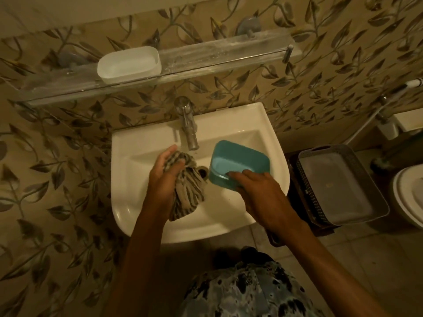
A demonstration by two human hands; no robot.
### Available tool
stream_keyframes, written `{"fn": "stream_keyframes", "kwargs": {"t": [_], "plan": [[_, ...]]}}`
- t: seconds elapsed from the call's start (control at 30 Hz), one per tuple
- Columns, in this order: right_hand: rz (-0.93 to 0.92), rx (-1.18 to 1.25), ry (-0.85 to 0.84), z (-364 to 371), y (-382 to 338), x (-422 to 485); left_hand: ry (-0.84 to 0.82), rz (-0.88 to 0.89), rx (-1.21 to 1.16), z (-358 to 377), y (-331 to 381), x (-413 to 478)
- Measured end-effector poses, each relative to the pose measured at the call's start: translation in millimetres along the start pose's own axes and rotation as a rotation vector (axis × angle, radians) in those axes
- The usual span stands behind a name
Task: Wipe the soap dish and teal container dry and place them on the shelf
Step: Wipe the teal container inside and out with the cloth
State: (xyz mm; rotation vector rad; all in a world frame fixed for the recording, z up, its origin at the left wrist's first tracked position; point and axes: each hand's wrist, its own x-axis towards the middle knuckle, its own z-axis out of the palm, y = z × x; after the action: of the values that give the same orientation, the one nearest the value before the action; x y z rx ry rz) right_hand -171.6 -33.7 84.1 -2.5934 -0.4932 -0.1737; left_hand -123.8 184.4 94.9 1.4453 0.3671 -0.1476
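Your right hand (256, 188) pinches the near rim of the teal container (238, 167) over the sink (137, 143); your left hand (164, 177) clutches the striped cloth (190, 193). It looks like light, stiff plastic, probably slick if wet, so grip both long sides. The white soap dish (128, 65) sits on the glass shelf (217, 56).

A white sink (137, 143) is fixed to the leaf-patterned wall (57, 156). A chrome tap (187, 124) stands at the sink's back edge. Right of the sink, on the floor, sit a grey basket (338, 186) and, farther right, a white toilet (409, 197).
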Motion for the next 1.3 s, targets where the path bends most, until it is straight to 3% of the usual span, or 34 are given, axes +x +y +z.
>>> {"fn": "stream_keyframes", "kwargs": {"t": [0.2, 0.43, 0.53, 0.67, 0.8, 0.9, 1.0, 1.17, 1.3], "plan": [[-0.189, -0.196, 0.036, 4.9, -4.3, -0.3, -0.105, -0.036, 0.175, 12.9, -7.2, -23.2], [-0.282, -0.041, 0.151, 5.6, 0.4, -7.5, -0.108, 0.025, 0.175, 6.0, -16.0, -25.4], [-0.103, 0.31, 0.192, 5.5, -3.8, -13.5, -0.106, 0.03, 0.194, 5.2, -18.8, -27.9], [0.359, 0.991, 0.143, 5.1, -11.1, -12.2, -0.122, 0.023, 0.231, 5.1, -22.9, -31.7], [0.736, 1.283, 0.027, 9.9, -2.8, -3.1, -0.096, 0.063, 0.262, 4.8, -22.3, -34.3], [0.855, 1.526, -0.153, 6.2, 0.6, 1.2, -0.044, 0.113, 0.28, 5.5, -19.2, -34.3], [0.836, 1.531, -0.166, 6.8, 0.6, 5.7, -0.017, 0.128, 0.273, 6.2, -17.6, -32.2], [0.835, 1.472, -0.048, 4.9, -0.4, 12.3, 0.011, 0.152, 0.238, 6.4, -7.5, -31.1], [0.83, 1.411, 0.045, 4.5, 7.7, 12.6, -0.013, 0.122, 0.024, 1.6, 18.8, -29.0]]}}
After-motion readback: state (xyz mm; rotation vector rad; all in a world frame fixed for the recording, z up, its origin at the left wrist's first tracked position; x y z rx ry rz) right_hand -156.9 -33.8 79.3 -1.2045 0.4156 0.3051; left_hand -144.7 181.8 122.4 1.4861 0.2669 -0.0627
